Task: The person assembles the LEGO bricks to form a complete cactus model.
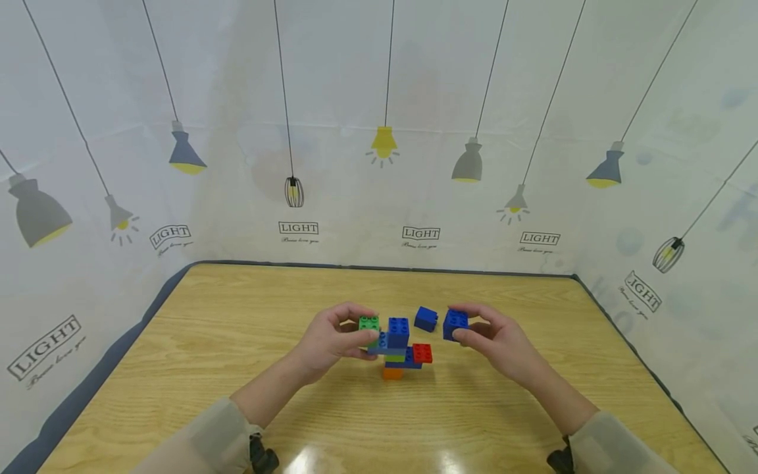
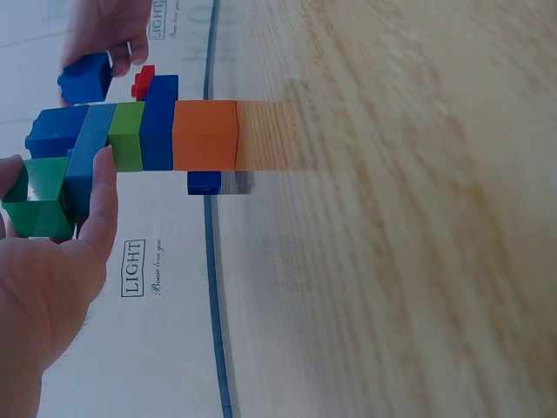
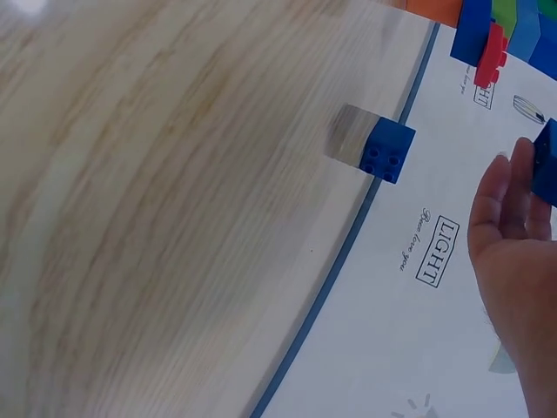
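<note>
My left hand point(image 1: 327, 341) pinches the green brick point(image 1: 368, 323) at the left end of a small tower of toy building bricks. The tower stands on an orange brick point(image 2: 204, 135), with a long dark blue brick point(image 2: 159, 122), a lime green brick point(image 2: 127, 137) and a lighter blue brick point(image 2: 92, 139) stacked above. On top of that, beside the green one, sits a blue brick point(image 1: 399, 331). A flat red brick point(image 1: 422, 353) juts from the lower right side. Right of the tower, my right hand point(image 1: 506, 342) holds another blue brick point(image 1: 455, 324) between thumb and fingers, raised off the table.
A loose blue brick point(image 1: 426, 318) lies on its side on the wooden table point(image 1: 249, 296), behind the tower and between both hands. A white printed cloth point(image 1: 343, 197) hangs around the table's back and sides, with a dark strip along the edge.
</note>
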`<action>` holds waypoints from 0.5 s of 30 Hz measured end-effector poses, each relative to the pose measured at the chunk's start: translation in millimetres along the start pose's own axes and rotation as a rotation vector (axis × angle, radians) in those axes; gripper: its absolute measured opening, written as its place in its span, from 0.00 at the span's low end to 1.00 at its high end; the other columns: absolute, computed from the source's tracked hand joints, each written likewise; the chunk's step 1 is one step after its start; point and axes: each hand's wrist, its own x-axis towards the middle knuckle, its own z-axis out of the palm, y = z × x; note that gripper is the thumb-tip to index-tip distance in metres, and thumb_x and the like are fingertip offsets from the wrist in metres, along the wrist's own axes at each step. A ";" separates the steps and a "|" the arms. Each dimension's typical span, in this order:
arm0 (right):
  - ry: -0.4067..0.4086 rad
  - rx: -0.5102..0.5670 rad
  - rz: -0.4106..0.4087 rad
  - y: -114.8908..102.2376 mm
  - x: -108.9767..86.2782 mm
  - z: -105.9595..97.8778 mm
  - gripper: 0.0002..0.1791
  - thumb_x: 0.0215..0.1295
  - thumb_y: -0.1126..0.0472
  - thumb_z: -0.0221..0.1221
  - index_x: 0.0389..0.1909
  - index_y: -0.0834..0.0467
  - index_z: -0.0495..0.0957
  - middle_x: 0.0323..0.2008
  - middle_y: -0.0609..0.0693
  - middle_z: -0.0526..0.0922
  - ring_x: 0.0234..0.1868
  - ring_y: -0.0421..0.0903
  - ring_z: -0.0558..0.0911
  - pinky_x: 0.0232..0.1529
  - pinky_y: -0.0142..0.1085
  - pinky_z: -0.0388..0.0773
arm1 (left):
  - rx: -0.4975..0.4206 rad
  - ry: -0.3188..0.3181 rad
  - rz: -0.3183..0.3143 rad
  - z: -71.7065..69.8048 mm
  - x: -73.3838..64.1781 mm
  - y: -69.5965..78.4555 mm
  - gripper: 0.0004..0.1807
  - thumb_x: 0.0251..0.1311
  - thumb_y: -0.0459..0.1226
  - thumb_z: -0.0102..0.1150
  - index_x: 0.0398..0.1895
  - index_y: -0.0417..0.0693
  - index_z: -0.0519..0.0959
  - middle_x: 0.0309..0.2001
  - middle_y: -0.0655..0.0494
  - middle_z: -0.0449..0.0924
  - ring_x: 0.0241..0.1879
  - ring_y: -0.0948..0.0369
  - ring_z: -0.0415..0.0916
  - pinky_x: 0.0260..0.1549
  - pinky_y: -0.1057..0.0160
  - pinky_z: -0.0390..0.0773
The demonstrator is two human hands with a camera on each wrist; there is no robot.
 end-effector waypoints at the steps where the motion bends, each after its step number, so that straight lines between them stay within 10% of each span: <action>1: -0.001 0.006 -0.006 -0.3 0.6 0.9 0.26 0.81 0.57 0.65 0.75 0.56 0.76 0.67 0.64 0.77 0.53 0.45 0.91 0.57 0.41 0.91 | -0.001 0.001 0.000 0.1 -0.1 0.1 0.15 0.73 0.29 0.68 0.60 0.45 0.84 0.47 0.53 0.76 0.45 0.58 0.82 0.49 0.45 0.94; 15: -0.096 0.065 -0.036 2.9 7.4 12.3 0.25 0.80 0.59 0.65 0.74 0.56 0.77 0.71 0.64 0.77 0.59 0.52 0.90 0.59 0.37 0.89 | 0.004 0.004 -0.002 0.5 -0.3 0.4 0.16 0.73 0.29 0.67 0.61 0.43 0.83 0.47 0.53 0.76 0.45 0.58 0.82 0.50 0.45 0.94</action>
